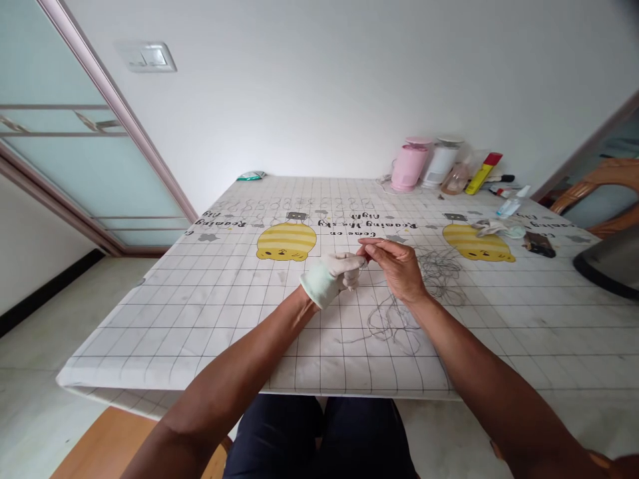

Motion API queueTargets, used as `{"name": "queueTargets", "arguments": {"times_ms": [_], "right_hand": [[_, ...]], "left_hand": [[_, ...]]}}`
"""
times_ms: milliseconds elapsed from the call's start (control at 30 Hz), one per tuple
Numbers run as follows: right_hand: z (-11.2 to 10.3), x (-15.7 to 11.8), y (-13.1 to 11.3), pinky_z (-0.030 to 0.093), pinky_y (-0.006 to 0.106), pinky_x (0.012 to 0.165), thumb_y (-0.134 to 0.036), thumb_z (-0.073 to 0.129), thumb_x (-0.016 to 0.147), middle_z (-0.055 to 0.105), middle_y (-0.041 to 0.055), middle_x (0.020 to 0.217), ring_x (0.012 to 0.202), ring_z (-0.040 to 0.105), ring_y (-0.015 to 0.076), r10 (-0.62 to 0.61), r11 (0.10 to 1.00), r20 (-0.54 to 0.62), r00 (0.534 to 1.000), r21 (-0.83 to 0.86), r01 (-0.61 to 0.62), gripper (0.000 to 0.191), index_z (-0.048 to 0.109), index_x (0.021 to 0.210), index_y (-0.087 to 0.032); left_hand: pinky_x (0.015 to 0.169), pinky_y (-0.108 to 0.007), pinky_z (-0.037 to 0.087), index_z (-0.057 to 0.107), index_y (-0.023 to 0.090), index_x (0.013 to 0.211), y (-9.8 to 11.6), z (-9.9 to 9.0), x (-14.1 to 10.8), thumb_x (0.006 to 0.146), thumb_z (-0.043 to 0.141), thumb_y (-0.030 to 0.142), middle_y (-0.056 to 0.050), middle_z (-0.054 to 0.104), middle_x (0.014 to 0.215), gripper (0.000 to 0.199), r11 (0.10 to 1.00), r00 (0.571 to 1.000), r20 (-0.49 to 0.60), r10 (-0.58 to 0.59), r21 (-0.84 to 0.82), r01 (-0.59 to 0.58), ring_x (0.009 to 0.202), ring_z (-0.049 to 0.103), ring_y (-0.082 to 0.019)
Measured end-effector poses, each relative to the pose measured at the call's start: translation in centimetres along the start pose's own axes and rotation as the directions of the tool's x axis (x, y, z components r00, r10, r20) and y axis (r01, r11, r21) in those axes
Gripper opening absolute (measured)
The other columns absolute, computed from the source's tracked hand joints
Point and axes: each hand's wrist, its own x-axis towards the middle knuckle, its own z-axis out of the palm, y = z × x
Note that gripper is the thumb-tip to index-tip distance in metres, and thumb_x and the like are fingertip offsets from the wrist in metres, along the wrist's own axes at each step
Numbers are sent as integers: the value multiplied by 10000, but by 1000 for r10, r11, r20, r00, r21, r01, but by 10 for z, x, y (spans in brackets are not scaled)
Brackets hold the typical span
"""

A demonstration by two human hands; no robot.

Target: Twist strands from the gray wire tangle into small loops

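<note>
Gloved left hand (332, 279) and bare right hand (392, 267) pinch together at the fingertips (their catch is too small to tell). Tangled wire (394, 326) lies nearer the right hand.

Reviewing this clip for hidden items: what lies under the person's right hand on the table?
Below the raised right hand, a tangle of thin grey strands lies on the grid-printed tablecloth. The hand and forearm hide part of the tangle, so that part cannot be seen.

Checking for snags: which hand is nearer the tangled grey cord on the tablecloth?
Right hand: above the tangled grey cord, overlapping its edge in view. Left hand, gloved: farther left, beside the cord, not touching it.
</note>
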Motion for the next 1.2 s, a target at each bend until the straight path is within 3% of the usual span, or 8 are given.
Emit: {"name": "queueTargets", "arguments": {"times_ms": [333,500,633,833,933,1000,1100,1200], "right_hand": [[-7,2,-8,585,325,644,-377,830,922,780,36,901,755,703,187,-72,994,-127,989,-94,61,161,816,1022,-252],[-7,0,-6,557,296,579,-359,833,911,783,31,841,638,661,150,-177,946,-217,960,-308,104,143,802,909,-219],[-2,0,-1,565,304,581,-385,815,926,779,33,834,642,671,157,-174,956,-242,955,-273,105,166,787,921,-221],[-18,7,-4,595,335,656,-447,649,1041,759,73,971,892,734,226,-186,949,-226,956,-295,114,248,737,1105,-224],[-26,8,-6,610,457,879,-390,635,1047,744,110,1141,1060,710,280,-438,762,-220,872,-606,230,221,701,1182,-228],[-25,8,-5,554,537,1029,-340,675,1020,726,135,1241,1178,663,321,-547,547,-53,835,-778,309,287,667,1283,-226],[-19,8,-2,493,572,1107,-299,656,1037,724,155,1293,1247,625,342,-504,333,184,844,-860,386,434,572,1453,-211],[-14,9,4,483,560,1085,-286,600,1076,774,131,1102,1079,674,321,-417,222,269,868,-896,384,422,556,1485,-188]], "left_hand": [[495,-273,341,588,193,646,6,9,-1,717,892,428,54,425,519,391,997,987,-161,14,78,-1,479,374,-82],[492,-260,353,561,196,670,5,10,-2,713,885,426,81,376,526,399,1000,989,-145,-3,30,8,473,340,-75],[503,-263,364,546,201,664,6,14,-3,726,861,425,76,383,535,391,999,985,-171,7,49,1,477,355,-79],[569,-273,402,552,202,606,21,12,-9,776,732,353,44,455,547,290,938,899,-412,151,346,1,526,470,-107],[594,-271,402,513,209,549,27,9,-13,805,682,360,29,480,524,341,839,841,-484,242,539,69,555,472,-117],[580,-273,378,526,212,555,27,8,-14,822,648,364,25,506,534,331,771,828,-486,279,628,108,565,468,-123],[586,-276,368,546,215,575,24,8,-11,839,610,355,25,523,560,306,689,824,-465,324,713,131,585,469,-129],[587,-287,341,489,217,549,20,10,-8,860,577,340,26,473,552,346,586,838,-410,361,798,137,590,419,-132]]}}
